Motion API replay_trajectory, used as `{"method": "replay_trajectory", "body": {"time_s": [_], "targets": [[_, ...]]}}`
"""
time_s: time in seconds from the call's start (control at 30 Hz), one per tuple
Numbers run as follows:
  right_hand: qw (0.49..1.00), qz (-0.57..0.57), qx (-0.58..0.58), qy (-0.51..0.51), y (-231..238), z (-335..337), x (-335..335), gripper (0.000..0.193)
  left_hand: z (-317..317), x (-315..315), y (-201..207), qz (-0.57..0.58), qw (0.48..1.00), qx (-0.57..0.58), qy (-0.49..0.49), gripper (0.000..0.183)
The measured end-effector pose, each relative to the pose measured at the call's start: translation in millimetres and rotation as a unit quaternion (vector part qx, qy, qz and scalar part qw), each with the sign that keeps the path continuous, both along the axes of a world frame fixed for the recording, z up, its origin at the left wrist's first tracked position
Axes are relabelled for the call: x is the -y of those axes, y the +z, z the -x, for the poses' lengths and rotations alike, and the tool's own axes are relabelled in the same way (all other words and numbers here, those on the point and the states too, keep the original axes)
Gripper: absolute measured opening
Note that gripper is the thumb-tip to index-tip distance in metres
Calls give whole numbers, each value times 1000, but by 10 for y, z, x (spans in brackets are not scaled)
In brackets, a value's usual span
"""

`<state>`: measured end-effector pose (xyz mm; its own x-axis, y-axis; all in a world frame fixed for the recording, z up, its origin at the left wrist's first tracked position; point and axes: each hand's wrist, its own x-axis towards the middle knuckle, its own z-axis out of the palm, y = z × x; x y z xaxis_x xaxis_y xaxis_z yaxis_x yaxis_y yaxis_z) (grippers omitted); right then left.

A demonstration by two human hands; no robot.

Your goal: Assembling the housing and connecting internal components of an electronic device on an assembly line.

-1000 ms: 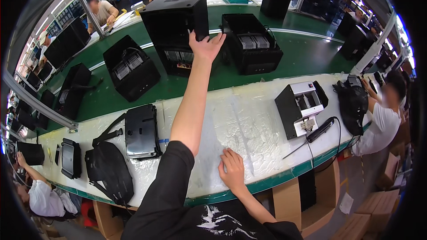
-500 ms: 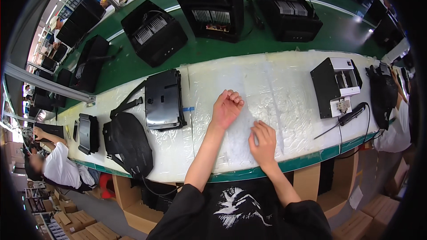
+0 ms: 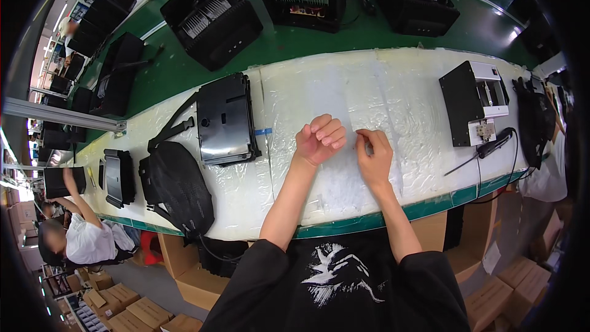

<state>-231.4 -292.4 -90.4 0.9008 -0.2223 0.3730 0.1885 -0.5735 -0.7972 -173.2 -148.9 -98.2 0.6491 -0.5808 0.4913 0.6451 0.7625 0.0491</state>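
Bench top (image 3: pixel 326 92), covered in wrinkled clear film: directly beneath both hands, running left to right across the near side. Left hand (image 3: pixel 321 139): above it, fingers loosely curled toward the palm; cannot tell whether anything sits inside the curl. Right hand (image 3: pixel 375 155): just beside, fingers bent, narrow gap between thumb and fingertips; contact with the film cannot be judged. Left of the hands: blue tape strip (image 3: pixel 263 131), then black panel stack (image 3: pixel 224 124), then black mesh bag (image 3: pixel 181 184). Well to the right: black-and-white device (image 3: pixel 470 104), with black-handled tool (image 3: pixel 496 143) near it. Far side: open black cabinets (image 3: pixel 212 24) on green surface (image 3: pixel 289 49).
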Motion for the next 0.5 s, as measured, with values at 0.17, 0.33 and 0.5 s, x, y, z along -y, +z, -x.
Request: {"method": "replay_trajectory", "body": {"time_s": [0.17, 0.33, 0.5], "targets": [[1000, -24, -20, -5, 26, -8, 18, 10, 10, 10, -6, -8, 1000, 10, -7, 21], [1000, -28, -13, -2, 23, -2, 18, 10, 14, 6, -8, -11, 1000, 16, -7, 20], [1000, -23, -16, 0, 38, 4, 15, 10, 22, 5, 7, -21, 1000, 20, -2, 21]]}}
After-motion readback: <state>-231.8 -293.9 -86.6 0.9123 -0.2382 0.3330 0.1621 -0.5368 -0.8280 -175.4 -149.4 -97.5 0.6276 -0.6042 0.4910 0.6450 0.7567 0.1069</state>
